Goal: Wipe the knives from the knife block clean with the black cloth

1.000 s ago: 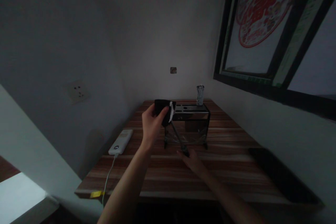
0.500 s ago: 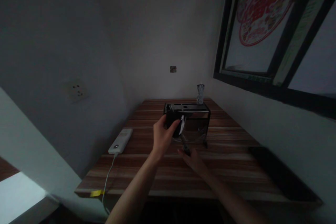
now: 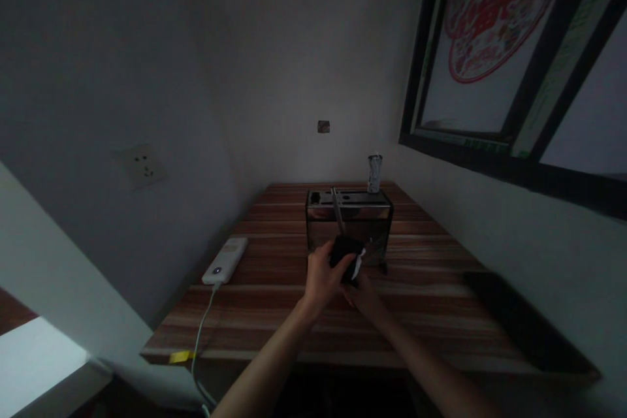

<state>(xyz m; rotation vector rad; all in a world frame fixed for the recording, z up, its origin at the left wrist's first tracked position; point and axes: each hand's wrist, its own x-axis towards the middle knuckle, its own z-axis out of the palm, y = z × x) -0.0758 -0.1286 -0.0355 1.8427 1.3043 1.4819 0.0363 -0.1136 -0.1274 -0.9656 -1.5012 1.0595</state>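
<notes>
Just in front of the knife rack (image 3: pixel 375 225), the left hand (image 3: pixel 319 279) grips a black cloth (image 3: pixel 344 255) around the knife (image 3: pixel 337 212), whose blade points up. The right hand (image 3: pixel 365 297) is closed on the handle below.

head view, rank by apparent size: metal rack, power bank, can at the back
1. metal rack
2. power bank
3. can; it stands farther from the camera, so its place below the power bank is unsure.

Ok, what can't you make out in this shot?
Head view, dim:
Right hand: fingers hidden behind left hand and black cloth.
Thin blade: lower end covered by the cloth.
Dark flat thing at right: too dark to identify.
Can at the back: label too small.
</notes>
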